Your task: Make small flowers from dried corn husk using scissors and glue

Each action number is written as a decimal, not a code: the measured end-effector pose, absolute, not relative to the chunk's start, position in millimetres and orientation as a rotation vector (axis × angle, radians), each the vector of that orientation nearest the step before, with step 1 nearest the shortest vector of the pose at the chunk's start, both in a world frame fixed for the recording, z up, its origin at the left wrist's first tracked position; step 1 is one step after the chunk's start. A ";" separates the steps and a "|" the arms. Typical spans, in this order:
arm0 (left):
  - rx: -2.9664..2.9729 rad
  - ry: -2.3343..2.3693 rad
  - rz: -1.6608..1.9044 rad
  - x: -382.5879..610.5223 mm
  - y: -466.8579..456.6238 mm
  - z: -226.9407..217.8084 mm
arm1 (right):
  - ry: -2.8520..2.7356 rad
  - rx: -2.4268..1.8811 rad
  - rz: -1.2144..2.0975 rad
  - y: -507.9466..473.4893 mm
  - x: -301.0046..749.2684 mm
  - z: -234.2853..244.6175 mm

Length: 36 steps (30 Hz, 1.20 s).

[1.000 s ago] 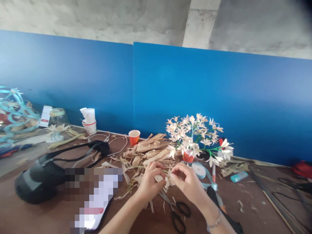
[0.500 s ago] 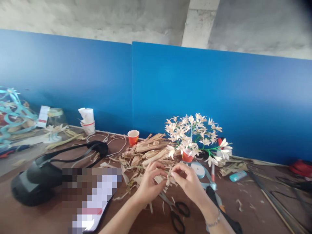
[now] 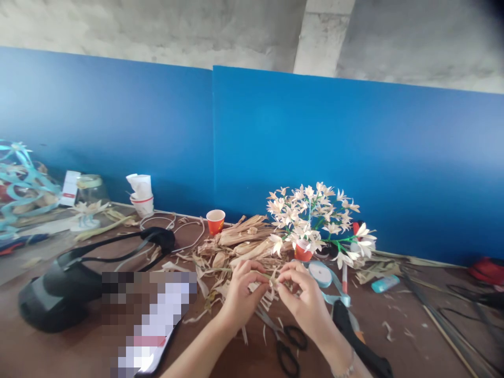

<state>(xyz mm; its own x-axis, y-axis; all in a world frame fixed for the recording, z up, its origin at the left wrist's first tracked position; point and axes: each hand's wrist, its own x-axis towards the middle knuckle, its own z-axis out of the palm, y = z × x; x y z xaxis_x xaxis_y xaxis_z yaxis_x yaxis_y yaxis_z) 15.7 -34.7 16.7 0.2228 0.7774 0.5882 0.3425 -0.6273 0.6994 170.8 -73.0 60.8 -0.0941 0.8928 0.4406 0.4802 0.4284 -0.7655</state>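
"Light around the hands?"

"Bright, flat, soft, source out of view; only faint shadows beneath the left hand [image 3: 244, 299] and right hand [image 3: 305, 299]"

"Glare?"

"Small white flare on the pixelated patch [image 3: 147, 320], left of the left hand"

"Sharpness?"

"Slightly soft throughout, mosaic blur across that patch, and a dark smudge [image 3: 492, 8] high above and right of the right hand"

"Edges?"

"Wide-lens stretching, with the blue wall [image 3: 118, 131] slanting away beyond the hands"

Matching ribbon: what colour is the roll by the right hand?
Pale blue ribbon, shown in the head view.
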 end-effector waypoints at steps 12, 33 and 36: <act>2.085 0.981 1.398 16.2 -37.1 18.2 | -1.694 -1.218 0.492 -73.1 172.4 55.0; 1.651 0.905 1.404 18.3 -30.0 10.3 | -1.667 -1.162 0.455 -70.0 173.6 50.9; 1.509 0.866 1.395 18.9 -27.4 4.3 | -1.523 -1.202 0.554 -66.2 175.1 45.5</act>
<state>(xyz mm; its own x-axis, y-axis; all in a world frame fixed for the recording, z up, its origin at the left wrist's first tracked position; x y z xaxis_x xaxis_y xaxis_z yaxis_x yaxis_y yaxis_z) 18.9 -27.4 4.3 0.1260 0.9184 0.3752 -0.0710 -0.3689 0.9268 175.1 -66.2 45.5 0.0760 0.8914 0.4467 0.3966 0.3841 -0.8338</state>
